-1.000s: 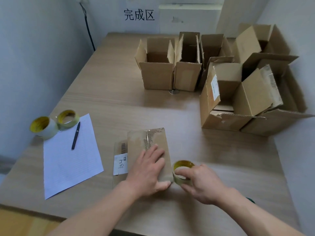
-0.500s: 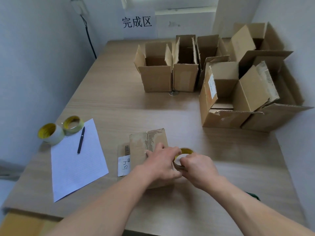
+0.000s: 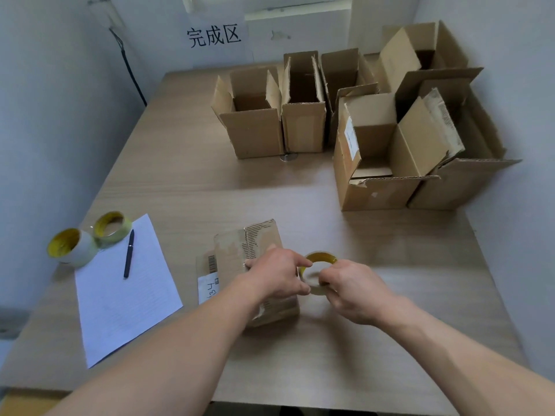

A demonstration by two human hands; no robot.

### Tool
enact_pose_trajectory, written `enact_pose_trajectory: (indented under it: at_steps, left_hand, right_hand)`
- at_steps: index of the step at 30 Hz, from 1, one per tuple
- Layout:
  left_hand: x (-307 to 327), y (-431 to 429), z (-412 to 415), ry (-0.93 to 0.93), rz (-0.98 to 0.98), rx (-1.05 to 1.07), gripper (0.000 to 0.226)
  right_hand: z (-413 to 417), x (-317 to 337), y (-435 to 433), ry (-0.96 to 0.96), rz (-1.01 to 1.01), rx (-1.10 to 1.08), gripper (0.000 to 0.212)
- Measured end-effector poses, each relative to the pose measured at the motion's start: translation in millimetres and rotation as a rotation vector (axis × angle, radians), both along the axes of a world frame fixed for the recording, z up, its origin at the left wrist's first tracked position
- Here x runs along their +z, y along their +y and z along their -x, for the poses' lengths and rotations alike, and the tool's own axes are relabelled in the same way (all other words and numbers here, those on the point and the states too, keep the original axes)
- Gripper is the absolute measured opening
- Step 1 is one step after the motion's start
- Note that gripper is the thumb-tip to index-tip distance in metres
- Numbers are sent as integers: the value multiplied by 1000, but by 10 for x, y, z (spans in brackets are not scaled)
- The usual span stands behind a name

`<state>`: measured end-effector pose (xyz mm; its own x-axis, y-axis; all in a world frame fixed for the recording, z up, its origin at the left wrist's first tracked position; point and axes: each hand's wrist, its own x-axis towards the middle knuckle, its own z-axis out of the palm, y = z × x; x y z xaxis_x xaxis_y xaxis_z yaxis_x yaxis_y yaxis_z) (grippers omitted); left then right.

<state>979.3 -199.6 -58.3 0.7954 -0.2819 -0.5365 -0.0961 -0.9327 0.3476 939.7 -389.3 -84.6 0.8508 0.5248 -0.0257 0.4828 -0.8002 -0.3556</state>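
Gripping tape roll (image 3: 319, 267), right hand (image 3: 353, 288) curled, left hand (image 3: 277, 273) pinching it

The tape roll (image 3: 322, 256) has a yellow inner ring and a pale, milky band. The flattened carton (image 3: 237, 250) is brown, printed with rows of black dashes and a black barcode, and it carries a white label (image 3: 208, 291) with dark handwritten figures. The table (image 3: 186, 187) shows light wood grain. The sheet of paper (image 3: 126, 295) is white with faint lines, and the pen (image 3: 129, 253) is black. The white roll (image 3: 79, 250) and the greenish clear roll (image 3: 111, 228) are yellow inside. The open boxes (image 3: 252, 127) are plain brown.
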Motion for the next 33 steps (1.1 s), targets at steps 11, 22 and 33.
enact_pose_trajectory:
  at_steps: [11,22,33]
  left_hand:
    - [-33,-93,-148,87,15,76,38]
    - [-6,-189,-34,48,-81,232,24]
    - [-24,-225,44,-27,-51,398,24]
  right_hand:
    - [-102,-19,230,-110,-44,-69,9]
    - [-9,-108,245,-206,-20,-175,28]
    - [268,-132,-91,-216,-297,-369,48]
